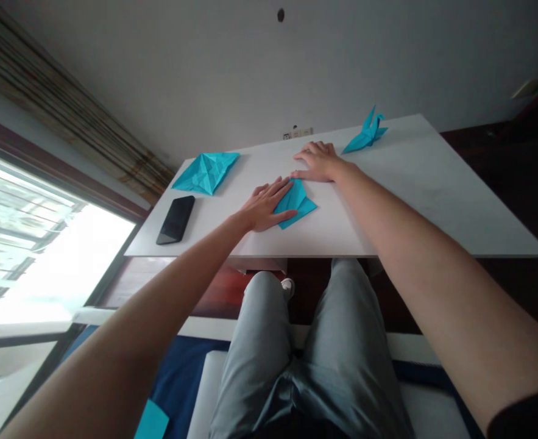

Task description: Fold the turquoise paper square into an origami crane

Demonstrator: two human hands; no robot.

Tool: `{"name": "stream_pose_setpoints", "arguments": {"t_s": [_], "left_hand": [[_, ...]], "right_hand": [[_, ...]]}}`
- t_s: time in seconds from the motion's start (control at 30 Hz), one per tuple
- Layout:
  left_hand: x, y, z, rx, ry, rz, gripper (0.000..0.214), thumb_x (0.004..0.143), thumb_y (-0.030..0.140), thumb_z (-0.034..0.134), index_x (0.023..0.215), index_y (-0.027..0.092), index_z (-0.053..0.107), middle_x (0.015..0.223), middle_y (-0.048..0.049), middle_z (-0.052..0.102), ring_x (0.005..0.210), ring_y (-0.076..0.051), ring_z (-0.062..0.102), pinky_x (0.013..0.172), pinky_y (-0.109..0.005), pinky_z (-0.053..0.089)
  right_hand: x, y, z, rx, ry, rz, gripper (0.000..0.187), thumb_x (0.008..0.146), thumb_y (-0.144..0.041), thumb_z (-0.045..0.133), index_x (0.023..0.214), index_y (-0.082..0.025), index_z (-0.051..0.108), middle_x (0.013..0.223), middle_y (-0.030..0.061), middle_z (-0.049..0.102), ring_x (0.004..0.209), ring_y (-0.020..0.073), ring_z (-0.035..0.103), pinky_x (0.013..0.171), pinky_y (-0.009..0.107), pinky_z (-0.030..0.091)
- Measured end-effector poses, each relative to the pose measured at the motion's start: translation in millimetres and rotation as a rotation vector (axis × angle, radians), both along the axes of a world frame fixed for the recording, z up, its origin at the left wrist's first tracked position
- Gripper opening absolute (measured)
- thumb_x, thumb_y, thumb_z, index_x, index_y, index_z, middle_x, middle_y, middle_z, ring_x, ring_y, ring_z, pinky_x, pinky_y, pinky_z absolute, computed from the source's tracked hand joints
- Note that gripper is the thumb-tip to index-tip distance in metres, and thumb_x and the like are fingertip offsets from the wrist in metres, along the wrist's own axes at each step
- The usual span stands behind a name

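Note:
A partly folded piece of blue origami paper (pixel 298 204) lies on the white table in front of me. My left hand (pixel 266 205) rests flat across its left side, fingers stretched out and thumb apart, hiding part of the paper. At the paper's top corner is my right hand (pixel 317 163), its thumb and fingertips down near the upper edge. The right fingers are spread and slightly bent, and no object shows in them. Beyond that hand stands a finished blue paper crane (pixel 368 132).
A creased, unfolded blue sheet (pixel 208 172) lies at the table's back left, with a black phone (pixel 176 220) nearer me. The white table (pixel 424 183) meets the wall, which has a socket (pixel 297 133). Another blue paper (pixel 152 421) lies low beside my seat. A window (pixel 44 244) is at left.

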State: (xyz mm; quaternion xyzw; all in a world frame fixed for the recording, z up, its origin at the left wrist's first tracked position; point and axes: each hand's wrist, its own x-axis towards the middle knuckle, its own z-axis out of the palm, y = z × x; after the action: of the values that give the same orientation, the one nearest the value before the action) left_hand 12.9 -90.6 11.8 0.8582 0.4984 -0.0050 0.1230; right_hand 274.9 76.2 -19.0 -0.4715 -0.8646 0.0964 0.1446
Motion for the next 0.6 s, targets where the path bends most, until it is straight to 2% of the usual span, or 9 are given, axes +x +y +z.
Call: {"name": "stream_pose_setpoints", "arguments": {"t_s": [0.13, 0.23, 0.33, 0.4, 0.43, 0.5, 0.57, 0.6], "left_hand": [[2.2, 2.5, 0.8, 0.006, 0.001, -0.014, 0.120, 0.123, 0.091, 0.046, 0.213, 0.015, 0.022, 0.223, -0.0175, 0.012, 0.210, -0.042, 0.008, 0.168, -0.066, 0.013], [7.4, 7.9, 1.3, 0.016, 0.005, -0.015, 0.119, 0.124, 0.090, 0.048, 0.213, 0.016, 0.022, 0.223, -0.0185, 0.012, 0.210, -0.043, 0.009, 0.168, -0.067, 0.014], [12.7, 13.7, 2.3, 0.008, -0.013, -0.011, 0.117, 0.125, 0.089, 0.047, 0.214, 0.019, 0.020, 0.223, -0.0175, 0.011, 0.210, -0.044, 0.007, 0.168, -0.068, 0.012], [15.2, 17.2, 2.2, -0.011, -0.028, 0.003, 0.113, 0.125, 0.089, 0.044, 0.214, 0.022, 0.022, 0.224, -0.0161, 0.011, 0.210, -0.042, 0.007, 0.167, -0.067, 0.011], [16.2, 19.2, 1.6, -0.011, -0.043, 0.020, 0.109, 0.126, 0.087, 0.042, 0.213, 0.022, 0.025, 0.223, -0.0166, 0.014, 0.210, -0.042, 0.009, 0.167, -0.067, 0.013], [18.3, 25.2, -1.3, 0.013, -0.093, 0.023, 0.096, 0.128, 0.078, 0.041, 0.206, 0.022, 0.041, 0.219, -0.0182, 0.033, 0.208, -0.041, 0.019, 0.166, -0.067, 0.018], [20.6, 35.7, -5.8, 0.078, -0.171, 0.054, 0.081, 0.127, 0.071, 0.050, 0.192, 0.024, 0.060, 0.207, -0.0206, 0.051, 0.198, -0.042, 0.042, 0.163, -0.068, 0.028], [21.9, 43.2, -8.2, 0.110, -0.202, 0.088, 0.076, 0.124, 0.070, 0.060, 0.184, 0.024, 0.066, 0.199, -0.0215, 0.057, 0.190, -0.043, 0.051, 0.160, -0.068, 0.034]], "right_hand": [[-1.3, 4.8, -7.0, 0.017, 0.076, -0.082, 0.078, 0.119, -0.067, 0.075, 0.178, -0.017, 0.078, 0.198, 0.0262, 0.057, 0.188, 0.0639, 0.040, 0.157, 0.086, 0.021], [-3.9, 8.9, -10.4, 0.023, 0.110, -0.077, 0.073, 0.118, -0.061, 0.078, 0.172, -0.013, 0.082, 0.191, 0.0279, 0.061, 0.184, 0.0675, 0.042, 0.154, 0.091, 0.022], [-4.0, 11.3, -10.7, 0.045, 0.158, -0.019, 0.065, 0.120, -0.059, 0.076, 0.165, -0.014, 0.085, 0.188, 0.0266, 0.066, 0.181, 0.0677, 0.046, 0.152, 0.092, 0.028], [-2.2, 10.5, -7.9, 0.041, 0.193, -0.038, 0.053, 0.124, -0.056, 0.068, 0.152, -0.016, 0.090, 0.186, 0.0257, 0.069, 0.179, 0.0672, 0.049, 0.149, 0.093, 0.033], [-1.0, 9.2, -5.5, 0.034, 0.204, -0.065, 0.048, 0.125, -0.052, 0.066, 0.147, -0.017, 0.091, 0.185, 0.0256, 0.071, 0.179, 0.0668, 0.050, 0.148, 0.093, 0.034], [1.7, 4.5, 0.9, 0.002, 0.187, -0.095, 0.040, 0.123, -0.044, 0.071, 0.142, -0.017, 0.093, 0.181, 0.0247, 0.075, 0.177, 0.0644, 0.053, 0.148, 0.090, 0.036], [4.0, -1.9, 7.7, -0.008, 0.166, -0.094, 0.033, 0.119, -0.040, 0.078, 0.137, -0.018, 0.095, 0.175, 0.0235, 0.078, 0.175, 0.0610, 0.057, 0.150, 0.083, 0.039], [4.8, -5.0, 10.6, -0.008, 0.156, -0.074, 0.031, 0.116, -0.039, 0.083, 0.135, -0.019, 0.096, 0.172, 0.0227, 0.080, 0.175, 0.0598, 0.058, 0.150, 0.080, 0.040]]}}
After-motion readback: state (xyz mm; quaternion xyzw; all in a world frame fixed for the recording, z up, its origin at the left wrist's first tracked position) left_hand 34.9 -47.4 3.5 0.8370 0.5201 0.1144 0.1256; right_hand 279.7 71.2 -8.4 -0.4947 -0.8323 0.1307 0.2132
